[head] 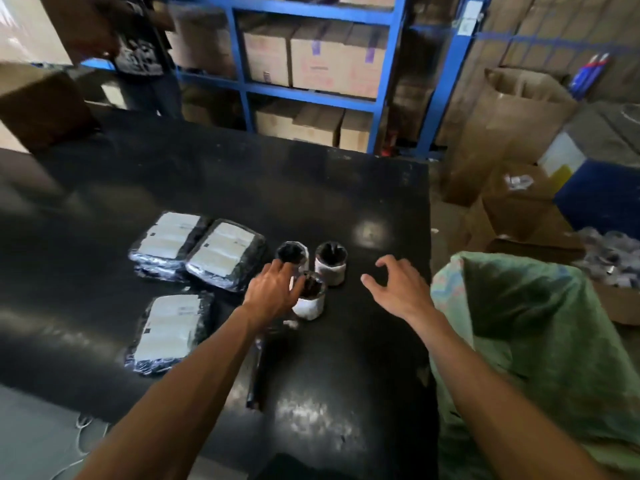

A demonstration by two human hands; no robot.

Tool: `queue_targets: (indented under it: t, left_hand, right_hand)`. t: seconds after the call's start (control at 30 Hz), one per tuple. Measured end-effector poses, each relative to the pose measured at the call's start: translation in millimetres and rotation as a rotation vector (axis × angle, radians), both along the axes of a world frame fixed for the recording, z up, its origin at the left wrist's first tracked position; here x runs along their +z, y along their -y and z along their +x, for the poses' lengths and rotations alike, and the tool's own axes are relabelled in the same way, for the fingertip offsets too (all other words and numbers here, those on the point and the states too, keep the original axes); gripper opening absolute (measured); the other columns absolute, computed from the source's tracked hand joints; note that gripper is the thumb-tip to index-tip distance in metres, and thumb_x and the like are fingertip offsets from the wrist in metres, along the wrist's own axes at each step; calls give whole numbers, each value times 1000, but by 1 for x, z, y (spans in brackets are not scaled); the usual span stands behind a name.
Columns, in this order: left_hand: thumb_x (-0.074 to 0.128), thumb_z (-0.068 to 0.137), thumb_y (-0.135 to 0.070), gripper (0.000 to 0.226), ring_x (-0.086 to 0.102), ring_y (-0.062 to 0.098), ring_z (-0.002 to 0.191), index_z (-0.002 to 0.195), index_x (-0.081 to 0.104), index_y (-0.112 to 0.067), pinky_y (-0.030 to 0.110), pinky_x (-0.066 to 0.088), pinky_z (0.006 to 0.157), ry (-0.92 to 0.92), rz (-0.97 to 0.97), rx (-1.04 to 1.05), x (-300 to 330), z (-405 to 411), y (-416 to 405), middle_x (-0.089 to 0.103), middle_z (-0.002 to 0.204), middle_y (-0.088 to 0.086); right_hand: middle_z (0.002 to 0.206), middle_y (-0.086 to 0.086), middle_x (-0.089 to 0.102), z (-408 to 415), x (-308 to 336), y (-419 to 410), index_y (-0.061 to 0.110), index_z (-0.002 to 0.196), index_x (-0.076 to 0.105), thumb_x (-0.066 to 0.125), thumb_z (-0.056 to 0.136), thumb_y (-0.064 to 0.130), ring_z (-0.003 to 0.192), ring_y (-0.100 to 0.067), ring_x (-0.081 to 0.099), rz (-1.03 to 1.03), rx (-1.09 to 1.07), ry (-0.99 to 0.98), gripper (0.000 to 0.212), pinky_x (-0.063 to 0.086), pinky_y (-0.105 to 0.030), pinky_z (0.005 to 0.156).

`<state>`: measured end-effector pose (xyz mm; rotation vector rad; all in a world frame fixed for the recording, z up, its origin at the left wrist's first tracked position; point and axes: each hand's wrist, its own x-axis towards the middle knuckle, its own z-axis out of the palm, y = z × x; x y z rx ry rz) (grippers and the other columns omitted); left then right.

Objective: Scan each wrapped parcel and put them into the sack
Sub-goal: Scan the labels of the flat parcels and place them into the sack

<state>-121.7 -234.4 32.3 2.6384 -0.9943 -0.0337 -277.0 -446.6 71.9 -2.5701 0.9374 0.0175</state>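
Observation:
Three small round parcels in black wrap with white labels stand on the black table (221,174): one at the back left (292,253), one at the back right (330,262), one in front (310,299). My left hand (272,292) hovers over the front and back-left ones, fingers spread and touching them. My right hand (398,282) is open above the table, right of the parcels. Three flat wrapped parcels with white labels lie to the left (169,237), (225,252), (169,329). The green sack (540,327) gapes open at the table's right edge.
A dark rod-like object (256,372) lies on the table under my left forearm. Another person (138,46) stands at the far left. Blue shelving (311,88) with cardboard boxes is behind. Open cartons (519,209) crowd the floor on the right.

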Motion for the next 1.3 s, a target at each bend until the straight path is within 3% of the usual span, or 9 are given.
queue_targets:
  t: [0.2,0.33,0.47,0.67,0.83,0.93,1.0,1.1,1.3]
  left_hand:
    - [49,96,-49,50,61,43,106,114,63,-5,51,53,80,-20,68,155,-15,42,-104,62,111,23]
    - [49,98,-51,49,53,42,119,125,56,-10,52,48,93,-132,138,293,-32,64,-160,55,124,20]
    - [48,91,-68,76,43,43,131,149,37,-20,54,43,101,-182,191,357,-54,75,-198,43,142,22]
    - [61,70,-84,121,32,45,137,159,3,-26,61,41,103,-401,171,436,-74,90,-229,21,152,20]
    - [72,55,-84,140,36,51,133,157,-12,-38,58,37,109,-606,130,509,-82,101,-243,29,146,29]
    - [78,47,-83,147,32,55,136,152,-20,-49,60,33,111,-678,108,530,-82,107,-246,22,150,33]
    - [74,39,-88,148,36,55,133,149,-18,-56,60,36,110,-696,106,518,-81,109,-247,25,149,33]
    - [67,35,-95,141,52,49,122,150,-6,-59,54,47,102,-639,122,491,-78,109,-249,44,138,29]
    - [83,47,-77,118,60,41,106,145,22,-56,49,56,89,-534,-66,494,-62,86,-245,48,122,13]
  right_hand:
    - [128,-8,58,37,-14,-88,28,130,53,56,89,63,119,-32,58,62,131,-47,54,49,-44,98]
    - [134,-6,55,52,-33,-144,29,133,50,55,88,64,122,-33,58,155,167,-83,57,48,-45,99]
    - [141,-5,46,61,-61,-191,32,143,41,56,89,65,130,-30,54,264,146,-139,65,45,-43,101]
    - [144,-10,34,64,-97,-244,37,150,27,64,83,67,126,-36,55,396,-89,-159,83,47,-45,104]
    - [127,-10,49,66,-113,-260,47,147,21,74,80,51,114,-37,63,604,-333,-66,86,50,-42,98]
    - [126,-8,64,69,-129,-261,57,137,21,73,78,35,100,-33,72,705,-405,38,82,55,-49,98]
    - [121,-9,65,70,-136,-259,58,136,22,69,80,27,93,-32,74,728,-422,57,79,58,-50,92]
    - [111,-6,67,75,-117,-260,50,140,28,64,85,24,77,-27,77,746,-448,69,71,63,-45,82]
    - [100,-12,70,79,-95,-255,35,133,42,60,89,13,60,-21,70,856,-442,184,52,64,-41,62]
